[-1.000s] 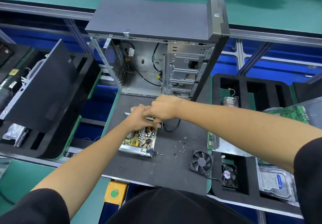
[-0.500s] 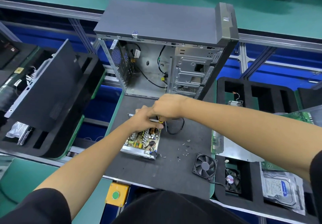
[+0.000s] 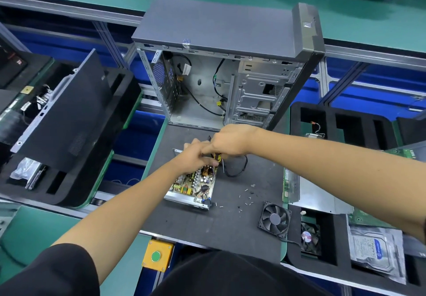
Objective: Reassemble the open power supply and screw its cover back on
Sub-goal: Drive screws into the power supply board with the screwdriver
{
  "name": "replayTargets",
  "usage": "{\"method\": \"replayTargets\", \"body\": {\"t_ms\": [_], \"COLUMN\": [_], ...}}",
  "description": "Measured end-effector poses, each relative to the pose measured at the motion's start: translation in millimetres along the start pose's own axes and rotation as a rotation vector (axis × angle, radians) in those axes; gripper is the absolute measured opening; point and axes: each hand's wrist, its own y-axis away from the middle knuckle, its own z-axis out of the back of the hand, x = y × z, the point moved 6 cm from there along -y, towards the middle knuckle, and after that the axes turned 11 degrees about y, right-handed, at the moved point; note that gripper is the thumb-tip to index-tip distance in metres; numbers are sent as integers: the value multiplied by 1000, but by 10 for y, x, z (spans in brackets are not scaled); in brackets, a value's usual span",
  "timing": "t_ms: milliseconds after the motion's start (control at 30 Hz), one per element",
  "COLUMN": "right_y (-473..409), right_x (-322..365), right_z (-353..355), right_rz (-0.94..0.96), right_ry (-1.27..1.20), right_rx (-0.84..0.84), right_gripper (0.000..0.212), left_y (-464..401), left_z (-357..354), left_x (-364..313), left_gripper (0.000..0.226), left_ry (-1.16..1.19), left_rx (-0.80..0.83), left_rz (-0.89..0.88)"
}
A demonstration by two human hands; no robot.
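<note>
The open silver-cased power supply with its exposed yellow-green circuit board (image 3: 194, 186) lies where it lay a second ago, on the dark grey mat (image 3: 230, 224). One supply, two hands, one loose black square fan (image 3: 274, 219). The left hand (image 3: 196, 157) and right hand (image 3: 229, 141) stay bunched over its far end, the right pinching yellow-black wires (image 3: 216, 156); the left's grip I cannot tell.

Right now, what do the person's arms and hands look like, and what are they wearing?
Both hands, left hand and right hand, are bare: no gloves, rings or watch visible. The forearms are bare too. Short black sleeves cover the upper arms.
</note>
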Motion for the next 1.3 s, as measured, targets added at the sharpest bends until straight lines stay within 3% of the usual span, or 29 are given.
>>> {"method": "replayTargets", "body": {"t_ms": [133,267,467,567,800,1000,1100,1300], "right_y": [-24,-86,-67,-63,-48,-52,-51,-45], "right_x": [29,-38,10,28,-1,-31,-11,56], "right_z": [-71,-135,-4,10,-106,-209,-259,-258], "right_rz": [-111,-246,-135,-43,-210,-359,-419,-334], "right_ry": [-39,-88,-18,8,-105,-265,-283,-263], "right_rx": [-56,38,6,30,59,56,40,-91], "right_gripper": [31,31,43,36,31,29,31,32], "left_y": [40,48,57,53,41,72,72,60], "left_z": [58,32,23,13,41,38,26,20], "left_x": [-80,-94,-97,-132,-107,-154,-142,-85], "left_gripper": [39,37,38,44,48,29,31,34], "left_ry": [66,0,-13,-41,-27,-26,-77,-101], "left_rx": [-67,-96,-43,-47,-69,-39,-14,-38], "left_rz": [-61,-90,-89,-132,-128,-113,-95,-17]}}
